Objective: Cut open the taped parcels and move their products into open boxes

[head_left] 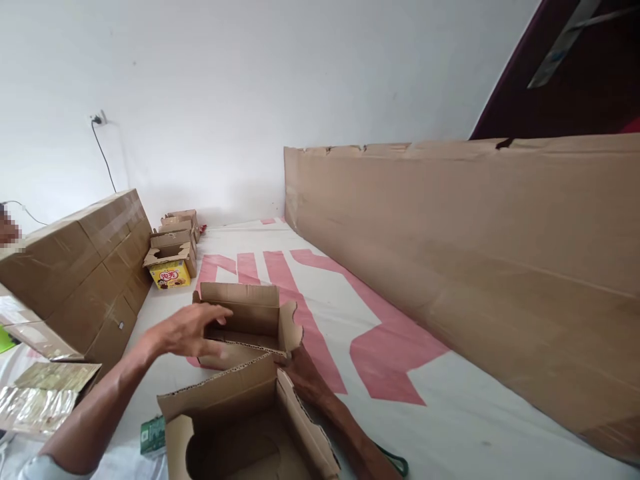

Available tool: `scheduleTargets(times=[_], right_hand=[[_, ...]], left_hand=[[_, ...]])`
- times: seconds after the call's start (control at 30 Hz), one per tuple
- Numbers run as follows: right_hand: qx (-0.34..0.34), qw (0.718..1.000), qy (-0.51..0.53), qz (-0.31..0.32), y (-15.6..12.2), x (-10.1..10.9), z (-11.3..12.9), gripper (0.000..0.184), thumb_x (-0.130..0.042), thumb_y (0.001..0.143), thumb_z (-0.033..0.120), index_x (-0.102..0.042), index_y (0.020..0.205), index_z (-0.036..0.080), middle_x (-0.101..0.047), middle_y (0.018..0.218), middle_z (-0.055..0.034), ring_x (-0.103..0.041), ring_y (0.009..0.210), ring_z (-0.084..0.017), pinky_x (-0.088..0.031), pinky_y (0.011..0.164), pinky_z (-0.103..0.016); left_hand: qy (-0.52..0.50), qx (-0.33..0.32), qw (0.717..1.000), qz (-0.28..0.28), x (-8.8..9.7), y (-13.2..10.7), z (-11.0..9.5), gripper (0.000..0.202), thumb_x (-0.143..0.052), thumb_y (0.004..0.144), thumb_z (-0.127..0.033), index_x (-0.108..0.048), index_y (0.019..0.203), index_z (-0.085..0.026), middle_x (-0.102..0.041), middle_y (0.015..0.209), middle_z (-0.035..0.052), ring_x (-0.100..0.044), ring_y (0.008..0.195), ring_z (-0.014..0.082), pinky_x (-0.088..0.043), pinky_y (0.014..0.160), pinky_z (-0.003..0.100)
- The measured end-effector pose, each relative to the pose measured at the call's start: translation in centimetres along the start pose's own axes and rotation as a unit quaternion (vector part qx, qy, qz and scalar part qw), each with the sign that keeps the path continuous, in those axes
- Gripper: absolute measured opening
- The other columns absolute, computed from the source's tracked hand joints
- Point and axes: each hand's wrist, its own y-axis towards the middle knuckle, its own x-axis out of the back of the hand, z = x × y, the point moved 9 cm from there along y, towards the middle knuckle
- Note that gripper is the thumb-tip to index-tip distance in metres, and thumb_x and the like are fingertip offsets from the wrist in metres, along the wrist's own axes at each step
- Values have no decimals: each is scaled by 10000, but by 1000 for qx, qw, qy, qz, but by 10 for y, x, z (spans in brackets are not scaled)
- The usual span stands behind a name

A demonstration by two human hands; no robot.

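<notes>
- Nearest open box (250, 427): matt corrugated cardboard, rough edges
- Long panel (450, 253): matt cardboard, ragged top edge
- Sheet (450, 413): creased, matt, cloth-like
- Low carton (45, 400): cardboard under glossy tape

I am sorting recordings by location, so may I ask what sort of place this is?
Probably a makeshift indoor workspace: open cardboard boxes stand on a white sheet with red print, a long cardboard panel borders it, and a white wall rises behind.

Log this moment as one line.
left hand: open, at left end of middle carton | right hand: partly hidden, at that carton's right end | near carton: open, in foreground | yellow box: farther left
</notes>
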Motion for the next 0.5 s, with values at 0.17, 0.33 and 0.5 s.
scheduleTargets(times=[0.17,0.33,0.5], right_hand=[[11,998,-49,-24,-1,8,-15,860,-850,756,459,-560,1537,246,-708,1412,-161,-602,1425,-403,-506,1216,-565],[50,989,-142,-6,-4,7,-35,1036,-784,847,435,-272,1730,260,-360,1756,-182,-328,1653,-400,-315,1349,-615],[93,976,-193,37,-9,-4,-39,913,-628,963,374,-201,1767,312,-338,1782,-130,-310,1667,-367,-339,1350,-610]], left_hand=[[236,90,967,24,-45,11,19,271,-738,864,-193,-820,1111,-270,-828,1126,133,-768,1103,380,-549,954,460],[308,164,937,-30,-6,16,81,303,-542,934,-117,-810,1009,-237,-826,1113,161,-775,1090,356,-551,934,451],[356,247,898,-78,63,16,156,336,-492,974,-134,-808,1072,-189,-815,1156,215,-776,1114,374,-566,932,463]])
